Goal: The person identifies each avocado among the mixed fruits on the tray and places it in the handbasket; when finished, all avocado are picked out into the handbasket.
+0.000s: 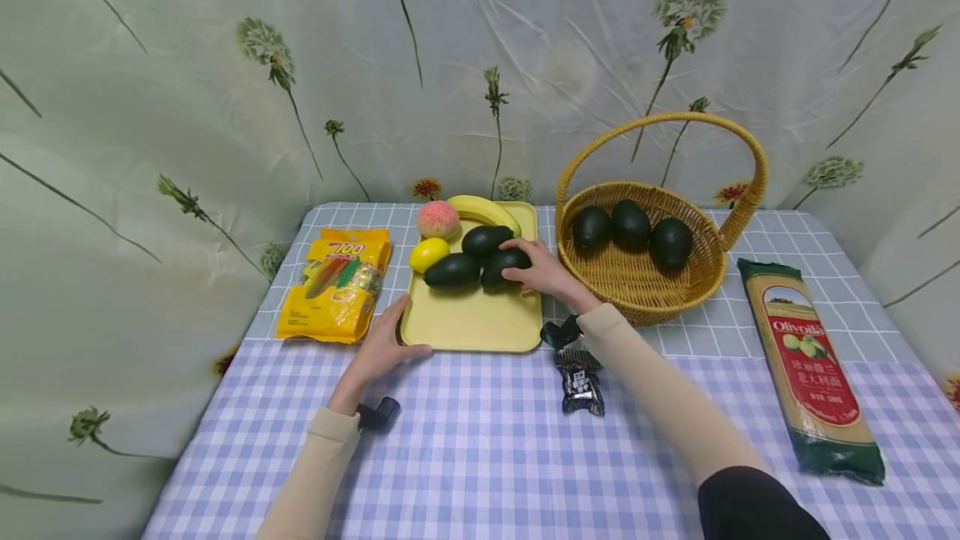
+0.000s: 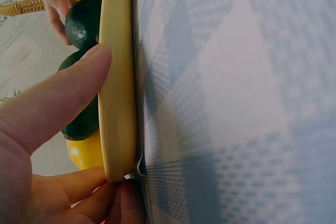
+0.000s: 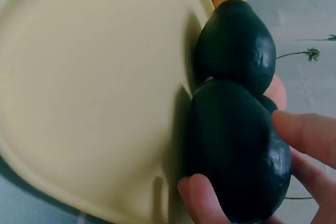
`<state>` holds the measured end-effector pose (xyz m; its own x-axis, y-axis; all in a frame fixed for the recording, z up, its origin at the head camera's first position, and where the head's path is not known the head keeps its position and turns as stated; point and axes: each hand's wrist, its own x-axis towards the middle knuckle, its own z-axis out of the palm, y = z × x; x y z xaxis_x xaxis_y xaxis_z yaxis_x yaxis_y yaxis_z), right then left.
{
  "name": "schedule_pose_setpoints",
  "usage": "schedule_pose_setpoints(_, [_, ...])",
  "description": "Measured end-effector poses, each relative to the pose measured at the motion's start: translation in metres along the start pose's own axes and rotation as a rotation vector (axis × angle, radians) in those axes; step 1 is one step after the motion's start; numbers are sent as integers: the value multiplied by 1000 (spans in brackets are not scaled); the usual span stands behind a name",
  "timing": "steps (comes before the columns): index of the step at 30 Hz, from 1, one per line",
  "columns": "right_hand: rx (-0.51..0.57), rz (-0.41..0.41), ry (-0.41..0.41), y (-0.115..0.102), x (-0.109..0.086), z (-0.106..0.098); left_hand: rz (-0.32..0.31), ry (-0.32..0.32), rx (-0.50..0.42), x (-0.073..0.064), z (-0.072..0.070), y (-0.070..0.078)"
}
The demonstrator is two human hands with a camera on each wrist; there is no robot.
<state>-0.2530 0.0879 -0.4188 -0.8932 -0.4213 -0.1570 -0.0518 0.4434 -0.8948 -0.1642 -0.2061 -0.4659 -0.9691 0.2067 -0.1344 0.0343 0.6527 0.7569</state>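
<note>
My right hand (image 1: 549, 272) grips a dark green avocado (image 3: 236, 150) on the pale yellow tray (image 1: 472, 325), thumb on one side and fingers on the other. Two more avocados (image 1: 453, 272) lie against it, along with a lemon (image 1: 429, 255), a peach (image 1: 438, 219) and a banana (image 1: 483, 208) towards the back of the tray. At the tray's front left corner, my left hand (image 1: 381, 346) holds the rim. In the left wrist view the thumb (image 2: 79, 90) lies on the front edge, and the other fingers bend round the corner, partly hidden.
Right of the tray stands a wicker basket (image 1: 637, 290) with a tall handle and three avocados (image 1: 631, 225) inside. A yellow candy bag (image 1: 335, 286) lies to the left, a spaghetti pack (image 1: 813, 365) far right. Small black wrapped packets (image 1: 582, 388) lie beneath the right forearm.
</note>
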Motion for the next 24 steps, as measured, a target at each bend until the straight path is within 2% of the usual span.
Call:
schedule_pose_setpoints(5, [35, -81, -4, -13, -14, -5, -4, -6, -6, 1, 0, 0])
schedule_pose_setpoints(11, [28, -202, -48, -28, -39, -28, 1, -9, -6, 1, 1, 0])
schedule_pose_setpoints(15, [30, -214, -63, -28, -54, -52, 0, -10, -14, 1, 1, 0])
schedule_pose_setpoints(24, [-7, -145, -43, -5, -74, -108, 1, -7, -17, 1, 0, 1])
